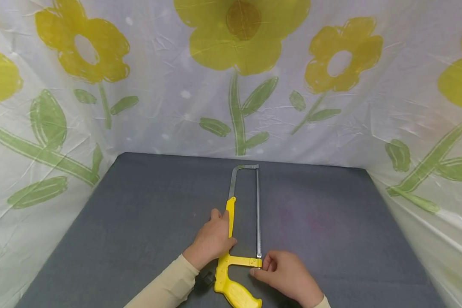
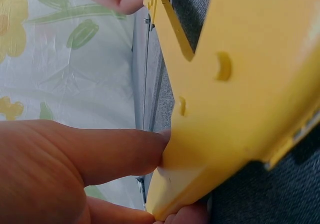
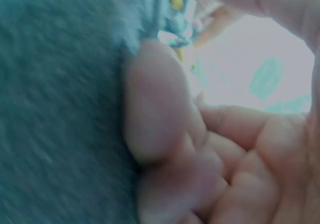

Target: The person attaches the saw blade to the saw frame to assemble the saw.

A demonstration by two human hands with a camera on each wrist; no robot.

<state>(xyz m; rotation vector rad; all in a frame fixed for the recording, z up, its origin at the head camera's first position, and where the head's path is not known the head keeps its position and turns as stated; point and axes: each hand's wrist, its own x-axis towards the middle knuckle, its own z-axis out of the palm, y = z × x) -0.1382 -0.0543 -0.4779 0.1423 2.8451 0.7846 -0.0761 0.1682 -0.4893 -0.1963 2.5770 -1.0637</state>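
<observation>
A hacksaw lies on the dark grey table cover, its yellow handle [image 1: 239, 294] toward me and its metal blade bar [image 1: 258, 209] on the right. My left hand [image 1: 213, 237] grips the yellow upper frame; in the left wrist view, the thumb [image 2: 120, 151] presses against the frame's edge. By the near end of the blade, my right hand [image 1: 286, 273] is beside the yellow cross arm [image 1: 242, 261]. Its fingers are loosely bent, with the thumb apart from them. The right wrist view is blurred, with metal fittings [image 3: 180, 29] beyond the fingertips.
The grey table cover [image 1: 154, 201] extends around the saw. A white sheet [image 1: 158, 107] with printed yellow flowers hangs along the table's back and both sides. A small black object [image 1: 205, 279] is by the left wrist.
</observation>
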